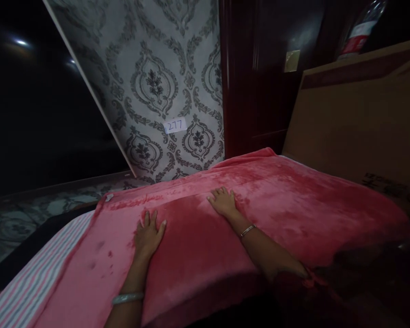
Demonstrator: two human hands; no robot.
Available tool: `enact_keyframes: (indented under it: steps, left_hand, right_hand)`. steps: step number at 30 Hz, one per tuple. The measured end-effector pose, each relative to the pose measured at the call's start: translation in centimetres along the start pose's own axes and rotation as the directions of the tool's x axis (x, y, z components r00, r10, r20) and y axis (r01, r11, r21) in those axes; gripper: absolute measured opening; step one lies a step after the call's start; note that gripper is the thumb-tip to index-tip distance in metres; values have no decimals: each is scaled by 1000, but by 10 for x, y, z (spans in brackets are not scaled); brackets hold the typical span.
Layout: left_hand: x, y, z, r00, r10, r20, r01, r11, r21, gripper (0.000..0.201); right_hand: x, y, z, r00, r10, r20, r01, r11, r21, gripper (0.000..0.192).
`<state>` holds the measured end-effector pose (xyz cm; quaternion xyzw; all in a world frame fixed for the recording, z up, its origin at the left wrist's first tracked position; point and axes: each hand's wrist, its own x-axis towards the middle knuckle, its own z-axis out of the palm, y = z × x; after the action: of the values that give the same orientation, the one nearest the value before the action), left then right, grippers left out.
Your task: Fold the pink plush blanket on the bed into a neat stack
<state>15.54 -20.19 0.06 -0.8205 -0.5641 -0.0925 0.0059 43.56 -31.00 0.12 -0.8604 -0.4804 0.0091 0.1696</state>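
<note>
A pink plush blanket point(276, 200) lies spread over a bed. My left hand point(148, 234) rests flat on it, fingers apart, left of the middle; a pale bangle is on that wrist. My right hand point(222, 201) lies palm down on the blanket further back, near its far fold, with a thin bracelet on the wrist. Neither hand holds anything. A striped sheet point(30, 287) shows under the blanket at the lower left.
A wall with grey damask wallpaper point(164, 82) carries a small label reading 277 point(175, 125). A dark wooden door or cabinet point(259, 77) stands behind the bed. A large cardboard box point(358, 118) leans at the right. The left side is dark.
</note>
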Motion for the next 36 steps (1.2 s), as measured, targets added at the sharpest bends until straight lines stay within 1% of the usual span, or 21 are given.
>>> enact_keyframes:
  steps: [3, 7, 9, 11, 14, 16, 18, 19, 21, 23, 24, 26, 29, 32, 36]
  left_hand:
    - [-2, 2, -2, 999, -46, 23, 47, 998, -37, 67]
    - [-5, 6, -4, 993, -92, 75, 94, 995, -25, 69]
    - [-5, 7, -6, 992, -87, 88, 89, 996, -17, 71]
    - [-3, 5, -11, 988, -73, 140, 77, 997, -25, 72]
    - [1, -4, -26, 974, -16, 225, 29, 998, -53, 70]
    - [-2, -11, -37, 969, 17, 246, -2, 998, -61, 67]
    - [-12, -15, -45, 970, 20, 244, -8, 999, -52, 66]
    - [-21, -15, -47, 975, 33, 220, -24, 999, -44, 66]
    - [-43, -14, -45, 985, 110, 135, -107, 994, -29, 65]
    - [-64, -10, -38, 978, 190, 86, -190, 982, -6, 62]
    - [-73, -9, -33, 974, 206, 92, -207, 978, 2, 61]
    - [-84, -6, -23, 973, 186, 138, -189, 982, 6, 59]
    - [-87, -6, -14, 974, 169, 150, -170, 985, -10, 59]
    - [-84, -7, -15, 973, 169, 155, -168, 986, -24, 59]
    - [-86, -6, -18, 972, 161, 173, -158, 987, -33, 60]
  right_hand:
    - [2, 4, 2, 999, 48, -13, -48, 999, 23, 49]
    - [1, 5, 5, 998, 54, 45, -55, 998, 28, 51]
    - [1, 5, 4, 996, 46, 75, -48, 999, 23, 53]
    - [1, 5, -1, 994, 37, 99, -39, 999, 20, 53]
    - [-2, 4, -16, 989, 37, 146, -41, 999, 24, 55]
    - [-13, 5, -29, 988, 52, 148, -56, 998, 26, 59]
    - [-34, 5, -38, 995, 36, 90, -38, 999, 15, 61]
    - [-49, 5, -41, 999, 0, 47, 0, 1000, 5, 61]
    - [-83, 2, -40, 992, -124, -20, 124, 992, -21, 61]
    - [-115, 1, -33, 972, -233, -9, 233, 972, -29, 61]
    - [-127, 1, -28, 966, -257, 14, 257, 966, -22, 61]
    - [-141, 3, -19, 967, -247, 58, 248, 969, -7, 59]
    - [-142, 12, -12, 975, -212, 73, 213, 977, 0, 57]
    - [-134, 23, -12, 979, -183, 86, 185, 983, -9, 58]
    - [-130, 41, -14, 988, -60, 145, 62, 998, -10, 59]
